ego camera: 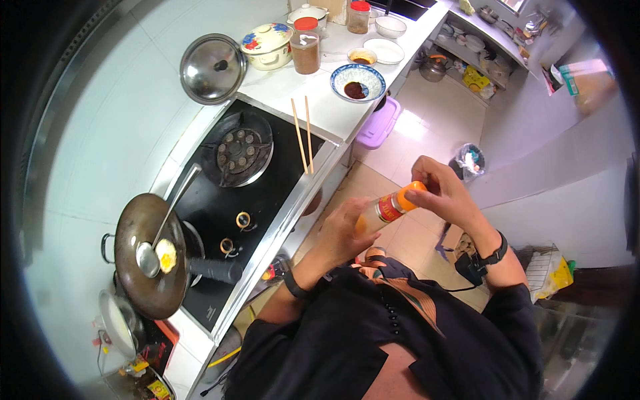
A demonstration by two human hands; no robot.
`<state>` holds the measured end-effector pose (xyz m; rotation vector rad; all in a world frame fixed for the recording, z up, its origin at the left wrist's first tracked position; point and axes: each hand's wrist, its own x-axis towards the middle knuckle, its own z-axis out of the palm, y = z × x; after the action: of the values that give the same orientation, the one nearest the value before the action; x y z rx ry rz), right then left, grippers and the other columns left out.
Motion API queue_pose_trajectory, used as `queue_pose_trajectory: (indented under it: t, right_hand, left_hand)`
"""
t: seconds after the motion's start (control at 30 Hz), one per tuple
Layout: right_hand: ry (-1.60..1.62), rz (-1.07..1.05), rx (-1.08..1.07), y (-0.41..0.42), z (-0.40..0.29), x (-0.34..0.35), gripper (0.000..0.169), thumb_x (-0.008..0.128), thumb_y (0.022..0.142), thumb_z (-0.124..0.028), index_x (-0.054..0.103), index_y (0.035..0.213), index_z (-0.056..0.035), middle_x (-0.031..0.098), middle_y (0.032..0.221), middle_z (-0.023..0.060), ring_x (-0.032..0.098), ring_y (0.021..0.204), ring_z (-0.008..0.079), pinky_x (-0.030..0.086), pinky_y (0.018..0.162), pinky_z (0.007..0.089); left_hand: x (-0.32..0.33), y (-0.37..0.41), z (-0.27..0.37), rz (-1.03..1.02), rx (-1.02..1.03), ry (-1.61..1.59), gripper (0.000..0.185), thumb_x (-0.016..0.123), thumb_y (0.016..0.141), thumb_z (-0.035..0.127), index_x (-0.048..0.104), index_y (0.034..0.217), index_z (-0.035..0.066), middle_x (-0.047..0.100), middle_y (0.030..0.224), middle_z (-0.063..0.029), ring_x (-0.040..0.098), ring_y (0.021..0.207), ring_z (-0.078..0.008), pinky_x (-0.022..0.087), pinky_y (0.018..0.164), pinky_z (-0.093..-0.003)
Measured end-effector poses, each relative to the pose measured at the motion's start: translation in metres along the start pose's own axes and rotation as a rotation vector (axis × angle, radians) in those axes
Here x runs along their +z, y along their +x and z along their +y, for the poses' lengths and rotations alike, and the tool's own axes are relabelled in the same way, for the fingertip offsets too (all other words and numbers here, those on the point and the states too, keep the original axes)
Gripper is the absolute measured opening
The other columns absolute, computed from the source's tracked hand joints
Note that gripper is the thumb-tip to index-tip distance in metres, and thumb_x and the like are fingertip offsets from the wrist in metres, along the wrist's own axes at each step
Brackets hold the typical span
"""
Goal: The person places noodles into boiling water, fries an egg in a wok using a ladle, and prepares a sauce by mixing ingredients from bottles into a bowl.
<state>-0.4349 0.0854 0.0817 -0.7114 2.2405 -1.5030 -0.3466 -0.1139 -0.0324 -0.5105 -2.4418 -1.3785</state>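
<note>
My left hand (341, 231) is wrapped around the body of a clear seasoning bottle (388, 208) with a red label that bears writing. On its orange cap (414, 195) are the thumb and fingers of my right hand (445, 190). The bottle is tilted, its cap end up and to the right, in front of my body and off the counter's edge. To the left, a wok (135, 295) on the gas stove holds a fried egg (166, 255) and a metal ladle (148, 260). The ladle's handle leans over the wok's rim.
Wooden chopsticks (302, 140) lie across the stove edge beside the second burner (236, 150). On the counter are a blue-rimmed bowl (369, 75) with dark sauce, red-lidded jars (305, 55), a floral enamel pot (267, 47) and a leaning pan lid (210, 70). A lined bin (469, 162) stands on the floor.
</note>
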Motion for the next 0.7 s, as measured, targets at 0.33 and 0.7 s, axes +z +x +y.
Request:
queue_pose_trajectory:
  t: [0.33, 0.7]
  right_hand:
    - [-0.144, -0.315, -0.035, 0.143, -0.007, 0.042, 0.040, 0.068, 0.084, -0.030, 0.046, 0.064, -0.0027, 0.039, 0.058, -0.0012, 0.034, 0.055, 0.0078, 0.028, 0.046, 0.0266]
    - [-0.047, -0.520, -0.412, 0.181, -0.020, 0.050, 0.051, 0.071, 0.071, -0.047, 0.053, 0.085, -0.0007, 0.050, 0.077, 0.0071, 0.051, 0.072, 0.0162, 0.042, 0.064, 0.0261]
  left_hand:
    - [-0.044, 0.012, -0.073, 0.116, -0.187, 0.131, 0.066, 0.078, 0.066, 0.011, 0.042, 0.120, 0.005, 0.053, 0.109, -0.0189, 0.057, 0.096, -0.0362, 0.049, 0.081, -0.0402]
    - [-0.050, 0.002, -0.054, 0.293, -0.313, 0.050, 0.071, 0.076, 0.072, 0.026, 0.038, 0.128, 0.005, 0.049, 0.120, -0.0174, 0.052, 0.111, -0.0355, 0.041, 0.094, -0.0444]
